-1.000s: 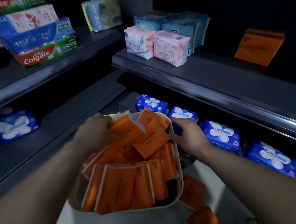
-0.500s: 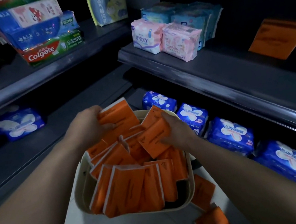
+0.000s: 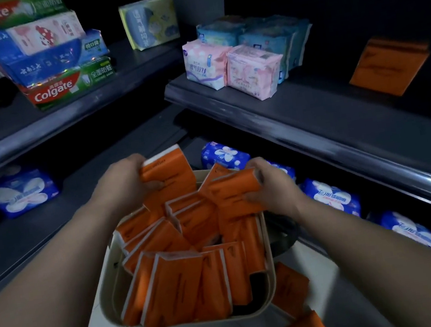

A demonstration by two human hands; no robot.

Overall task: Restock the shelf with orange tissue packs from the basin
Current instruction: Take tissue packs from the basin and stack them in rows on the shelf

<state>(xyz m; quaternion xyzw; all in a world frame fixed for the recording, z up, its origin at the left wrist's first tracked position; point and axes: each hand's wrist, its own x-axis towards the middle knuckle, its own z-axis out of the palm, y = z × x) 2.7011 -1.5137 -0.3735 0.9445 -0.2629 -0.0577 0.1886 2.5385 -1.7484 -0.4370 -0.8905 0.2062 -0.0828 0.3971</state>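
**Both hands lift orange packs out of the basin**

The left hand (image 3: 125, 182) grips one orange tissue pack (image 3: 170, 167) at its left edge, fingers curled round the side and the thumb pressed on the printed face. The pack stands tilted above the far rim of the basin, its white end uppermost.

The right hand (image 3: 270, 183) holds a second orange pack (image 3: 231, 193) just over the far right part of the basin. Its fingers wrap over the top end and its thumb pinches from below, so the pack lies roughly flat and angled toward the left hand. The two held packs are near each other but apart.

The cream basin (image 3: 107, 291) sits low between the forearms. It is crowded with more orange packs (image 3: 176, 284), most of them standing on edge and leaning against one another. A few loose orange packs (image 3: 288, 286) lie outside it, just beside its right wall.

On the right-hand shelf (image 3: 328, 124), a single orange pack (image 3: 389, 64) leans against the dark back panel, well apart from the pink packs (image 3: 251, 74) and the light blue packs (image 3: 268, 35) behind them. Blue flower-print packs (image 3: 331, 196) line the shelf below. To the left, toothpaste boxes (image 3: 54, 67) are stacked on an upper shelf, with a yellow-and-blue pack (image 3: 150, 22) near them.
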